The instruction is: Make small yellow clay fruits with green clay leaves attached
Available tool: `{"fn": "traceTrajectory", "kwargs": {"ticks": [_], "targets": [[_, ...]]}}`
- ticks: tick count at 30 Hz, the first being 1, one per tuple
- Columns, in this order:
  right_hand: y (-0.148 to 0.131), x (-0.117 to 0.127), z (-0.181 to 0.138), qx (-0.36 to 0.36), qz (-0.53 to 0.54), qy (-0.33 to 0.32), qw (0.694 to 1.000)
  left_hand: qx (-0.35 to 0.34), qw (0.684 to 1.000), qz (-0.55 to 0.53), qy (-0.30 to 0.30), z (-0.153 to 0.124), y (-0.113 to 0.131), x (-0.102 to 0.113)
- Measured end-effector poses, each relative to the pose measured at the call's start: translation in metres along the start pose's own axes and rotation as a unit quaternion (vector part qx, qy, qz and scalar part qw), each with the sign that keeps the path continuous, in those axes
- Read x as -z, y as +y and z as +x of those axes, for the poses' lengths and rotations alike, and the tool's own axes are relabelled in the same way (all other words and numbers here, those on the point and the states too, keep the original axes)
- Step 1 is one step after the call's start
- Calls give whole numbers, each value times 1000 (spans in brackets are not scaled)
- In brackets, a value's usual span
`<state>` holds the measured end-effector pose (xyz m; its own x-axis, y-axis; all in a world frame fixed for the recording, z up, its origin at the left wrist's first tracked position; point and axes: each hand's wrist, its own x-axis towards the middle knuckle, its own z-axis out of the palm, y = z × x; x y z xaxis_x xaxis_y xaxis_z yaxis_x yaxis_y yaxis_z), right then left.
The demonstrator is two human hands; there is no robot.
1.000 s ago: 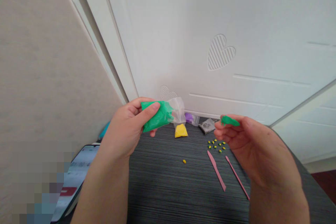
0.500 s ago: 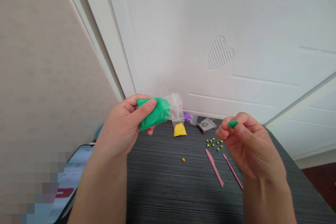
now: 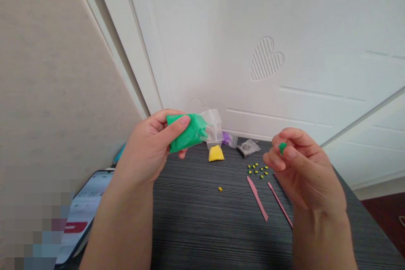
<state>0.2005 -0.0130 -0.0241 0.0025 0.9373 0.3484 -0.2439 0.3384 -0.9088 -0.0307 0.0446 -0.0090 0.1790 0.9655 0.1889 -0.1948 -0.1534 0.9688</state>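
Observation:
My left hand point(image 3: 158, 143) is closed on a clear zip bag of green modelling clay point(image 3: 186, 134), its thumb pressed on the near face and the bag's mouth pointing right. Between the thumb and fingers of my right hand point(image 3: 303, 160) is pinched a small lump of green clay point(image 3: 282, 148). Both hands are raised above the dark table. Below and between them lies a single small yellow clay piece point(image 3: 220, 189). Several tiny yellow-and-green clay pieces point(image 3: 256, 171) are grouped left of my right hand.
A pink plastic knife point(image 3: 257, 198) and a thin pink tool point(image 3: 280, 204) lie on the dark table point(image 3: 190, 219). Bags of yellow clay point(image 3: 216, 153), purple clay point(image 3: 226, 138) and dark clay point(image 3: 248, 147) stand near the white panel point(image 3: 205, 50). A phone point(image 3: 85, 206) is at left.
My right fingers have turned the green lump, which now looks more compact. The left hand still holds the bag in nearly the same place; the view has shifted slightly.

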Motion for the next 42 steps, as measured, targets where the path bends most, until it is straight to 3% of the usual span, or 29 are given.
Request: {"fn": "traceTrajectory", "kwargs": {"ticks": [4,6,13,19,26,33,42], "targets": [[-1,3,-3,27,-147,16,989,-4,1000,4,4,2,-3,0],[-2,5,-2,24,-203,-6,979,-6,1000,1,4,3,-4,1],[8,8,9,-149,-256,-140,945,-3,1000,-2,-1,2,-4,-1],[39,14,20,-152,-453,-160,864,-3,1000,3,0,4,-6,-2],[83,23,28,-228,-450,-240,830,-13,1000,18,15,8,-11,-2],[98,30,29,-280,-466,-266,796,-12,1000,17,15,9,-14,0],[124,20,29,-286,-580,-280,710,8,1000,17,-12,9,-13,-4]]}}
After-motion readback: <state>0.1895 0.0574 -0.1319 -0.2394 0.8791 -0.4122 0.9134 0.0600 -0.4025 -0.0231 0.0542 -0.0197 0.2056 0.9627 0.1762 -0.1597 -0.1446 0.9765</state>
